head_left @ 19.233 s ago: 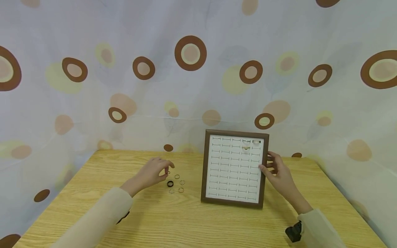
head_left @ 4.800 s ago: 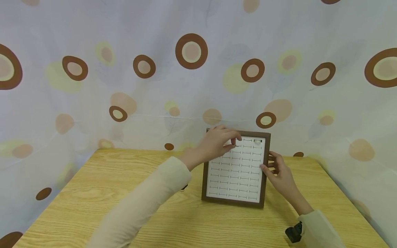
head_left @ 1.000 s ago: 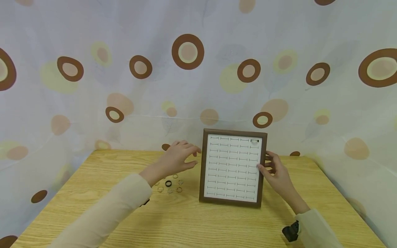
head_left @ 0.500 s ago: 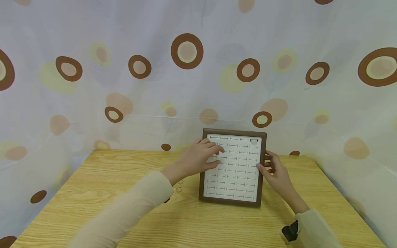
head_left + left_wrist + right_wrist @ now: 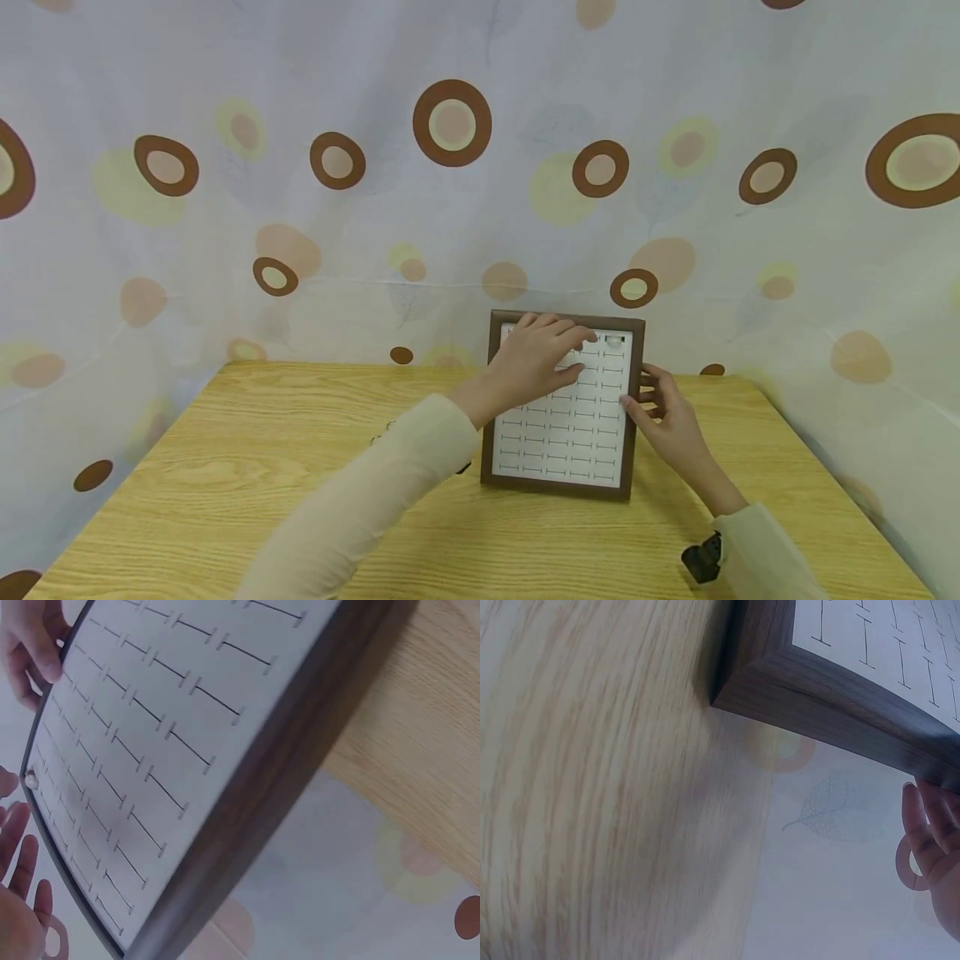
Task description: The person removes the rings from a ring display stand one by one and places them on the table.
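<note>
A ring display board (image 5: 557, 489) with a brown wooden frame and a white slotted face stands tilted back on the table. One ring (image 5: 615, 339) sits in its top right slot; the left wrist view shows this ring (image 5: 31, 779) beside the frame's edge. My left hand (image 5: 534, 360) is over the board's upper part, thumb and forefinger spread apart, fingertips just left of that ring, nothing between them. My right hand (image 5: 670, 417) grips the board's right side, thumb on the front and fingers behind. Several small rings (image 5: 389, 426) lie on the table, mostly hidden behind my left sleeve.
The wooden table (image 5: 225, 467) runs back to a pale curtain (image 5: 375, 250) with brown circles. A black wrist device (image 5: 702, 558) is strapped by my right cuff.
Three rings sat in the board earliest; one now stays. Loose rings on the table increased. Within the last second my left hand moved right from beside the board to the remaining ring.
</note>
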The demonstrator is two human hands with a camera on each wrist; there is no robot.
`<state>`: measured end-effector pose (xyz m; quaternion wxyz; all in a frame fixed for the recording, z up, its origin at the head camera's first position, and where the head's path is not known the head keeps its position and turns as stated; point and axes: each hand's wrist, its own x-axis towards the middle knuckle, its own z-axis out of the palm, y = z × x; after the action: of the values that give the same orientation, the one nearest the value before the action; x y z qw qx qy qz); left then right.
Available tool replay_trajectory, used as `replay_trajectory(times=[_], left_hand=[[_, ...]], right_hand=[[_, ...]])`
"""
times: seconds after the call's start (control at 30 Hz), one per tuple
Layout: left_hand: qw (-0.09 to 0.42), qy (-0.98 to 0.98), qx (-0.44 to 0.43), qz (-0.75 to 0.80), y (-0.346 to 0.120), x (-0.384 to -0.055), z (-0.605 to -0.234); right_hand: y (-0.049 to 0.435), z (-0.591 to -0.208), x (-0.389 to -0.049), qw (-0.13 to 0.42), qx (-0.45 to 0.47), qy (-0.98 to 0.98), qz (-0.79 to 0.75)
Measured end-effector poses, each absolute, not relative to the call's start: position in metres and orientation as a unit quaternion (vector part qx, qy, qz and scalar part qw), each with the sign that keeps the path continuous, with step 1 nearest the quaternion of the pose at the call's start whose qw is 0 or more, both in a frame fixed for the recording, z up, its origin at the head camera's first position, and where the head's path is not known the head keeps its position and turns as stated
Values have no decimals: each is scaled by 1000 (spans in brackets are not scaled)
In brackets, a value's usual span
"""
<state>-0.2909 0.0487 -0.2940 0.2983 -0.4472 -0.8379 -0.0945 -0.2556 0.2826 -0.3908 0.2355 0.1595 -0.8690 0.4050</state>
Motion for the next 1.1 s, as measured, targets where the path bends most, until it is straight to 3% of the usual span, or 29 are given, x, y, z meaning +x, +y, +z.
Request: replay_trajectory(times=[0.8,1.1], left_hand=[[359,-830,-426,-39,92,-312,-292],[351,-833,-426,-49,97,-315,-290]], right_hand=[[280,-389,-252,238,164,-866,408],[283,-393,-256,239,165,-865,409]])
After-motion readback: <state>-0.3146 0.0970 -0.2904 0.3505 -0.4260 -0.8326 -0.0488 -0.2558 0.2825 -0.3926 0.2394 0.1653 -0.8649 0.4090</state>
